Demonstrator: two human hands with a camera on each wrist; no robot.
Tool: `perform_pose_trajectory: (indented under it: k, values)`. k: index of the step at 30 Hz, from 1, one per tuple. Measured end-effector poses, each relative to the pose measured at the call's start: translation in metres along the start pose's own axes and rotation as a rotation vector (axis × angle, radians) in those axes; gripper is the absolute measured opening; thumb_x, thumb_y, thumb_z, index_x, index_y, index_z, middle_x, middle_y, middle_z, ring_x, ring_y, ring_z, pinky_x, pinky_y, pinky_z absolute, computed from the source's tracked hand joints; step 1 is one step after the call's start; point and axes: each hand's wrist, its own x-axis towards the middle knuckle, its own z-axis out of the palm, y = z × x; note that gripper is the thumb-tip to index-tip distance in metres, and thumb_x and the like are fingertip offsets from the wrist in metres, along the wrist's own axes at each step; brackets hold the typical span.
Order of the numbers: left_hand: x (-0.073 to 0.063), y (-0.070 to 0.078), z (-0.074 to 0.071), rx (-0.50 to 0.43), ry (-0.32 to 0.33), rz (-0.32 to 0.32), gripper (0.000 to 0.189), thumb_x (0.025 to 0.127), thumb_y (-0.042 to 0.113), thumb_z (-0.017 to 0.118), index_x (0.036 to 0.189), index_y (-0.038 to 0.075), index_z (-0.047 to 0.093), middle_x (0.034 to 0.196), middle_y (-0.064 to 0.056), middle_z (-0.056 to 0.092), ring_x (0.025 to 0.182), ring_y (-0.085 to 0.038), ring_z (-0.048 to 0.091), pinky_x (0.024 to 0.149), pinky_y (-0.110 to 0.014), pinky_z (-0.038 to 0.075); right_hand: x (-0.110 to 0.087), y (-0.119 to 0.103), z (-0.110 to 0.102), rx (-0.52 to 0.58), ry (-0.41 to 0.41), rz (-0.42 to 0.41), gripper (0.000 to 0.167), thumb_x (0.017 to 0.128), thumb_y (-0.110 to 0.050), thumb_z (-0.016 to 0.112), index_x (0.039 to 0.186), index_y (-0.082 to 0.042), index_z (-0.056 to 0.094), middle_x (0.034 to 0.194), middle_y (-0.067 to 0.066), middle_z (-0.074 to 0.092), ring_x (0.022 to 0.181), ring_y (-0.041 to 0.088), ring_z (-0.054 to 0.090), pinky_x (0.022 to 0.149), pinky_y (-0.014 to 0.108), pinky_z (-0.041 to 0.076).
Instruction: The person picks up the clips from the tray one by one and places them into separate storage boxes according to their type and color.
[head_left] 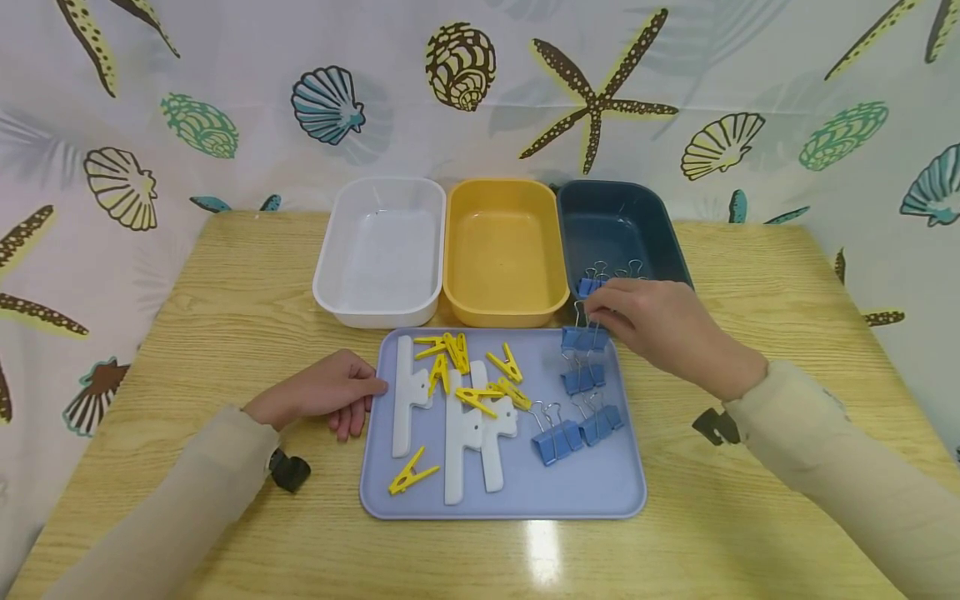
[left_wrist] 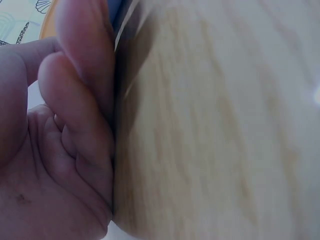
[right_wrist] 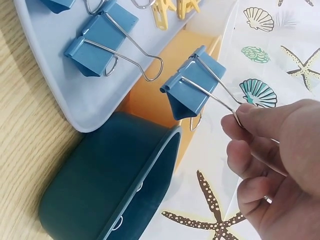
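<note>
My right hand (head_left: 652,321) pinches the wire handle of a blue binder clip (right_wrist: 195,82) between thumb and fingertips. That clip hangs with its blue body downward by the tray's far right corner, close to the dark blue bin (right_wrist: 100,175). On the lavender tray (head_left: 517,505) below lie more blue binder clips (head_left: 557,442), several yellow clothespins (head_left: 408,475) and three white bag clips (head_left: 453,467). Beside the tray's left edge, my left hand (head_left: 322,393) rests on the table, fingers loosely bent, thumb at the rim. In the left wrist view its fingers lie against the wood.
Behind the tray stand a white bin (head_left: 375,318), a yellow bin (head_left: 506,318) and the dark blue bin side by side. Blue binder clips (head_left: 591,287) with wire loops show inside the dark one. A patterned shell-and-starfish cloth (head_left: 450,133) hangs behind the wooden table (head_left: 247,292).
</note>
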Motion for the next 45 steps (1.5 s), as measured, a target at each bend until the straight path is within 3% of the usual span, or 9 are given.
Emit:
perform_pose_trajectory:
  k: [45]
  values:
    - [-0.001, 0.002, 0.000, 0.013, 0.011, -0.014, 0.038, 0.099, 0.023, 0.049, 0.072, 0.000, 0.062, 0.055, -0.007, 0.066, 0.041, -0.013, 0.060, 0.041, -0.022, 0.046, -0.001, 0.016, -0.001, -0.012, 0.093, 0.007, 0.010, 0.083, -0.008, 0.073, 0.093, -0.010, 0.073, 0.087, 0.003, 0.073, 0.075, 0.016, 0.070, 0.062, 0.033, 0.056]
